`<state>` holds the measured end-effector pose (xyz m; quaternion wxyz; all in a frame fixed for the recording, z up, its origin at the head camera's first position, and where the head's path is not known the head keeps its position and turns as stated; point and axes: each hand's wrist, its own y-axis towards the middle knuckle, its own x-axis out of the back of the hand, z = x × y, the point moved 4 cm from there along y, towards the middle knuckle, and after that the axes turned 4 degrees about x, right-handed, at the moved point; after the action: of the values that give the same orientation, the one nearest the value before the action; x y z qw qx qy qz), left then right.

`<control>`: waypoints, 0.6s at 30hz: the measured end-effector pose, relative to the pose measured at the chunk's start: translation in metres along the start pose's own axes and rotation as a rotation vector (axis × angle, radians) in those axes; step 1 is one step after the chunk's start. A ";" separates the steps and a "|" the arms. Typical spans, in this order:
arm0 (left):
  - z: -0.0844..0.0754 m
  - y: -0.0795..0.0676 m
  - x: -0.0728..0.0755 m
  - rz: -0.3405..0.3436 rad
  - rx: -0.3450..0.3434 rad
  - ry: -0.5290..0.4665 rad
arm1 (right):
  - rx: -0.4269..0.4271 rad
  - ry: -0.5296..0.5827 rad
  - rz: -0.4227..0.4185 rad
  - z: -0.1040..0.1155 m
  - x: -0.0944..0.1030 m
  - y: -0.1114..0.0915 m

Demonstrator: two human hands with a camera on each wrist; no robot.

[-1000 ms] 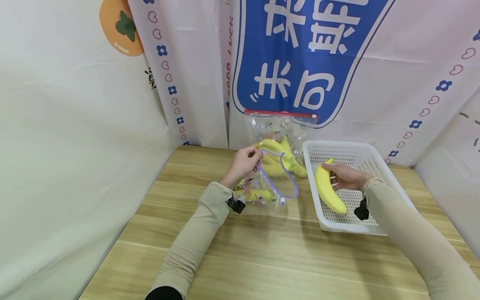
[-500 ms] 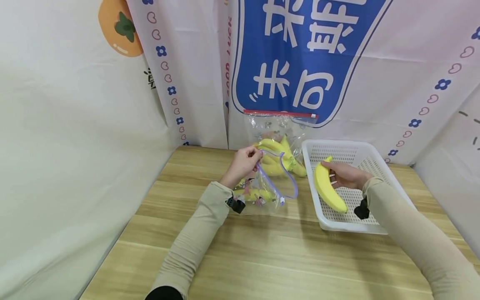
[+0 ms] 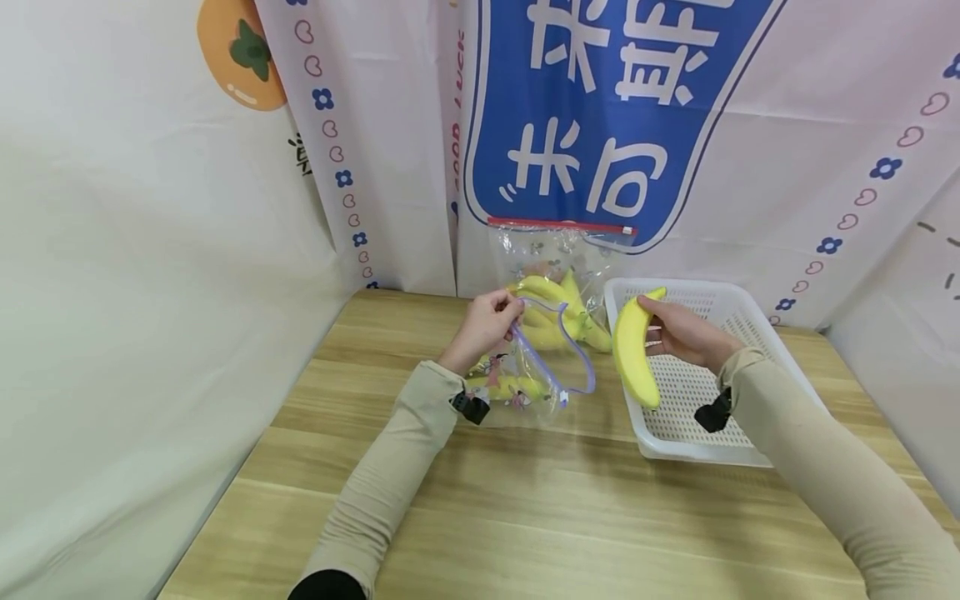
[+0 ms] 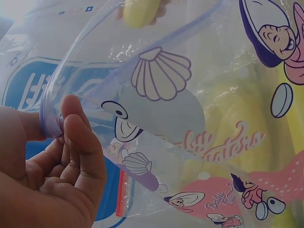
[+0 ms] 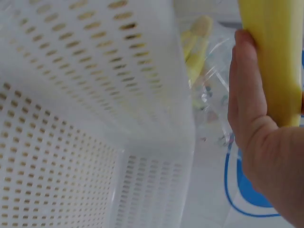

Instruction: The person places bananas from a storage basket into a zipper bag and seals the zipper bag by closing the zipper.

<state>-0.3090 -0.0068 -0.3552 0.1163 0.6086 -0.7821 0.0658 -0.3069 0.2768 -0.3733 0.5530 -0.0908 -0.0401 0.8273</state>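
Note:
My left hand (image 3: 489, 327) pinches the purple-edged rim of a clear printed zip bag (image 4: 161, 76), whose mouth gapes toward the right. Yellow bananas (image 3: 504, 388) lie inside that bag. My right hand (image 3: 686, 332) grips a single yellow banana (image 3: 634, 354) by its upper part, thumb on the near side, over the left wall of a white basket (image 3: 636, 421). In the right wrist view the held banana (image 5: 275, 61) runs along my fingers, beside the basket wall. A slice of the held banana (image 4: 141, 12) shows beyond the bag in the left wrist view.
Behind the purple-edged bag stands another clear zip bag (image 3: 551, 250) with a red zip strip, holding several bananas (image 3: 551, 292). It leans by the back cloth (image 3: 405, 167). All stand on a wooden table (image 3: 480, 517). White walls (image 3: 150, 275) rise at the sides.
My right hand has lifted the banana and carried it left, from over the basket's inside to its left rim. The left hand and the bag have stayed put.

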 end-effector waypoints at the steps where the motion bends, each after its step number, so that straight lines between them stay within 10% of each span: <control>1: 0.000 0.000 0.000 0.000 -0.002 -0.001 | 0.011 0.014 -0.015 0.003 -0.002 -0.001; 18: -0.002 0.000 0.001 -0.004 0.013 -0.014 | 0.170 0.109 -0.270 0.025 -0.039 -0.006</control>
<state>-0.3088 -0.0072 -0.3527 0.1071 0.6115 -0.7811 0.0666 -0.2922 0.2440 -0.3439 0.6661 -0.0822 0.0483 0.7398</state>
